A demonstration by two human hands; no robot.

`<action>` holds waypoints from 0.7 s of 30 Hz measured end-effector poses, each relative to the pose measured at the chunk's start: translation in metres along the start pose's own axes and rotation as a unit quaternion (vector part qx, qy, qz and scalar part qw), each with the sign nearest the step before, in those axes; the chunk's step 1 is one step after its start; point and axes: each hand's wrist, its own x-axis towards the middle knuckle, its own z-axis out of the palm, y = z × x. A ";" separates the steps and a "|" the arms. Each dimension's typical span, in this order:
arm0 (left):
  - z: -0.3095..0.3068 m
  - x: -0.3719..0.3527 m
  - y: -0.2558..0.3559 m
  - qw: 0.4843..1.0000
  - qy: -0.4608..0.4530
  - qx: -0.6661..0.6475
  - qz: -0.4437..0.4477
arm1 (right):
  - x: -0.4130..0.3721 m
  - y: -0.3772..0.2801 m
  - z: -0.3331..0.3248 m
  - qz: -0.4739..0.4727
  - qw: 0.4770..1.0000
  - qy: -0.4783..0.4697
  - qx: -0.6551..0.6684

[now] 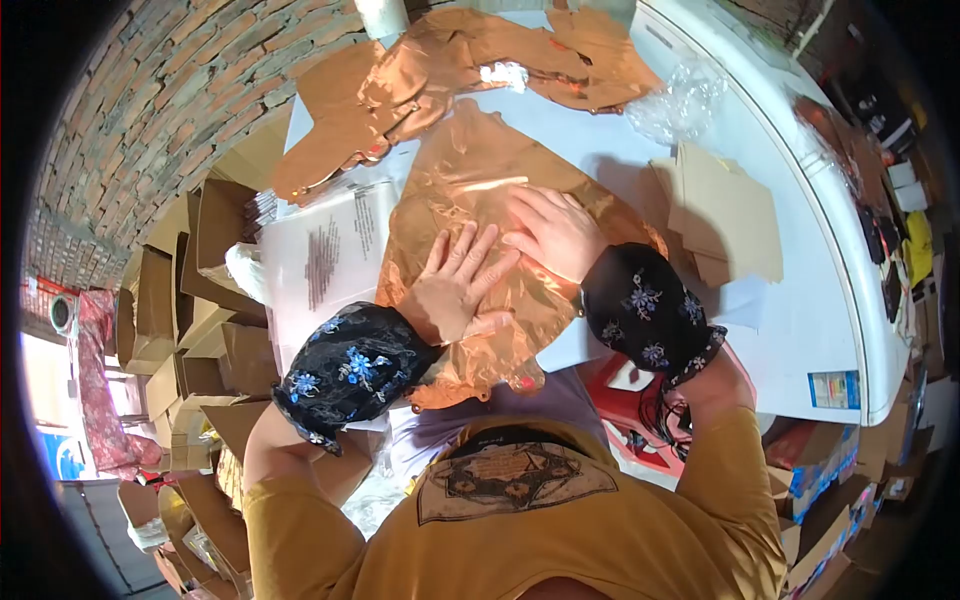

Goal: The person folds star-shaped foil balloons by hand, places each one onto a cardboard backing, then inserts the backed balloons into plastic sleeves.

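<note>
A shiny copper-coloured foil sheet [480, 150], probably a flat foil balloon, lies spread over the white table top and hangs slightly over its near edge. My left hand [450, 285] rests flat on it with the fingers spread. Farther up and to the right, my right hand [555, 232] also presses on the foil, fingers stretched out toward the left. Neither hand grips anything. More crumpled copper foil pieces [430, 75] lie across the far side of the table.
Left of the foil is a stack of clear printed plastic bags [320, 240]. Brown cardboard pieces [725, 215] and crumpled clear plastic [685, 100] lie on the right. Open cardboard boxes [220, 240] crowd the left side. A red plastic item [625, 400] stands below the table edge.
</note>
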 end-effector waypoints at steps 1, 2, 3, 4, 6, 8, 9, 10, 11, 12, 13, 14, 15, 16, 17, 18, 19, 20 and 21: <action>0.000 0.000 0.000 1.000 -0.010 -0.006 -0.003 | 0.002 0.004 0.002 0.002 1.000 -0.014 -0.018; 0.001 0.000 -0.001 1.000 -0.007 -0.002 0.000 | 0.004 0.007 0.004 0.012 1.000 -0.021 -0.014; 0.001 0.000 -0.001 1.000 -0.009 -0.007 -0.001 | 0.004 0.011 0.006 0.009 1.000 -0.017 -0.018; 0.001 0.000 -0.001 1.000 -0.011 -0.011 -0.002 | 0.007 0.012 0.005 0.006 1.000 -0.013 -0.021; 0.004 0.000 -0.003 1.000 -0.005 -0.020 0.001 | 0.012 0.011 0.006 0.009 1.000 -0.010 -0.025; 0.005 0.000 -0.002 1.000 0.013 -0.020 0.006 | 0.019 0.007 0.005 0.018 0.999 -0.015 -0.029; 0.005 0.000 -0.002 1.000 0.023 -0.019 0.009 | 0.022 0.007 0.008 0.000 0.999 -0.020 -0.030; 0.005 0.000 -0.002 0.999 0.022 -0.023 0.007 | 0.024 0.008 0.013 -0.017 0.999 -0.026 -0.031; 0.005 0.000 -0.002 1.000 0.015 -0.023 0.004 | 0.025 0.009 0.018 -0.034 0.998 -0.032 -0.032; 0.004 0.000 -0.001 1.000 0.008 -0.023 0.001 | 0.026 0.010 0.024 -0.029 0.998 -0.040 -0.025; 0.004 0.000 -0.001 1.000 0.001 -0.024 -0.002 | 0.027 0.009 0.027 -0.023 0.998 -0.048 -0.019; 0.003 0.000 0.000 1.000 0.000 -0.024 -0.003 | 0.029 0.009 0.030 -0.018 0.998 -0.056 -0.013; 0.003 0.000 0.000 1.000 0.000 -0.025 -0.005 | 0.028 0.011 0.030 -0.018 0.998 -0.057 -0.009; 0.003 0.000 0.001 1.000 -0.001 -0.026 -0.007 | 0.028 0.010 0.026 -0.019 0.998 -0.058 -0.004; 0.002 0.000 0.001 0.999 0.001 -0.031 -0.006 | 0.029 0.008 0.023 -0.020 0.998 -0.060 0.002; 0.001 0.000 0.001 0.999 0.003 -0.036 -0.006 | 0.030 0.008 0.022 -0.029 0.998 -0.048 0.011; 0.000 -0.001 0.001 0.999 0.004 -0.042 -0.005 | 0.031 0.007 0.020 -0.038 0.998 -0.038 0.021; 0.001 -0.001 0.001 0.999 0.007 -0.040 -0.006 | 0.032 0.006 0.019 -0.046 0.998 -0.028 0.031; 0.002 -0.001 0.001 0.999 0.010 -0.039 -0.006 | 0.032 0.005 0.018 -0.056 0.997 -0.025 0.036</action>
